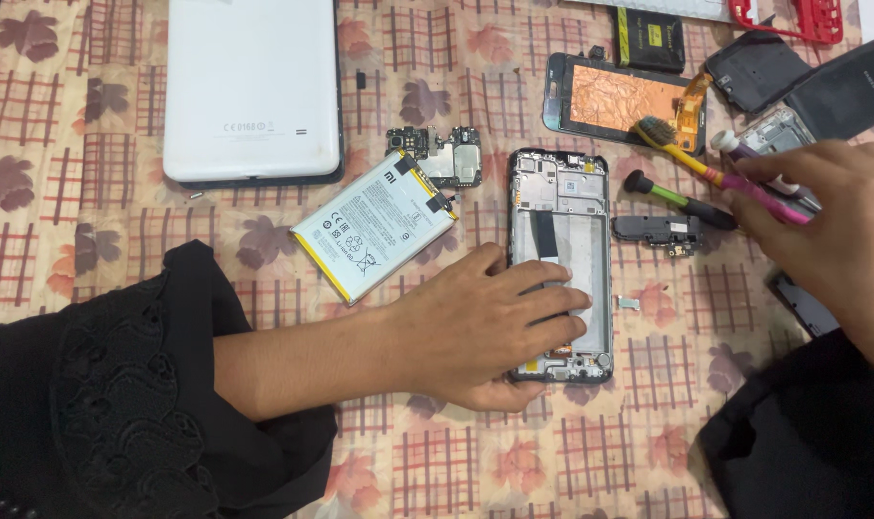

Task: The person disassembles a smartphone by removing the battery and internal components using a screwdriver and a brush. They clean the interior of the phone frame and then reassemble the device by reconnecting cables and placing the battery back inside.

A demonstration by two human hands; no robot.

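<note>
- The left hand [485, 327] lies flat, fingers spread, on the lower half of the open phone frame [560, 202], pressing it against the tabletop [120, 192]; this grip is wide and closes on nothing
- The phone frame lies with its long axis running away from the person, its upper half bare
- The right hand [831, 231] hovers to the right of the frame, its grip narrow on a pink and yellow toothbrush [715, 173]
- The brush head [656, 130] points up and left, above the frame's top right corner, near but apart
- A white battery [374, 226] lies tilted just left of the frame, a small circuit board [437, 154] beyond it
- The right hand is the nearer one to the bare upper half
</note>
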